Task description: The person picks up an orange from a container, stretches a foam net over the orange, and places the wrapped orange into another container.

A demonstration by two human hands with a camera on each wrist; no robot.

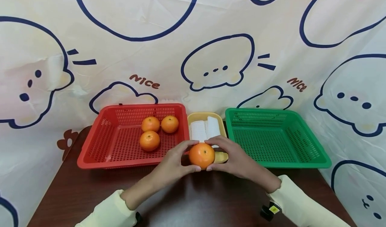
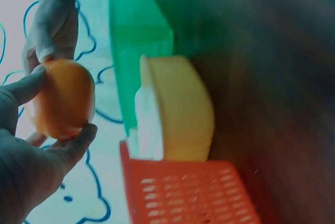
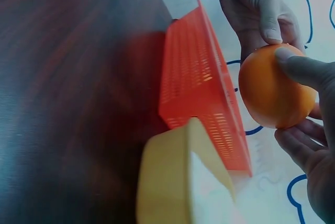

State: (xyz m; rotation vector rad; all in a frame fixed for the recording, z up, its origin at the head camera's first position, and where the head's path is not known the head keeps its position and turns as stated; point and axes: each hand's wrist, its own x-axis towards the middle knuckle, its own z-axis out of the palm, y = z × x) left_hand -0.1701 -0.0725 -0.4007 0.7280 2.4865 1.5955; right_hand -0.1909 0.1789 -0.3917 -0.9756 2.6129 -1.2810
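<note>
Between both hands an orange [image 1: 201, 156] is held up in front of the baskets, above the table. My left hand [image 1: 172, 163] grips it from the left, thumb low and fingertips near the top. From the right, my right hand [image 1: 233, 158] holds it the same way. Both wrist views show the orange [image 2: 64, 98] raised off the table, with thumbs and fingers of the two hands on its skin. In the red basket [image 1: 120, 162] at the left lie three more oranges [image 1: 149, 140]. A green basket [image 1: 280, 165] stands at the right.
A small yellow tray [image 1: 223, 128] with folded white cloths [image 1: 198, 130] stands between the two baskets, partly hidden by the hands and orange. The dark wooden table [image 1: 193, 200] extends toward me. Behind it hangs a patterned white sheet [image 1: 169, 62].
</note>
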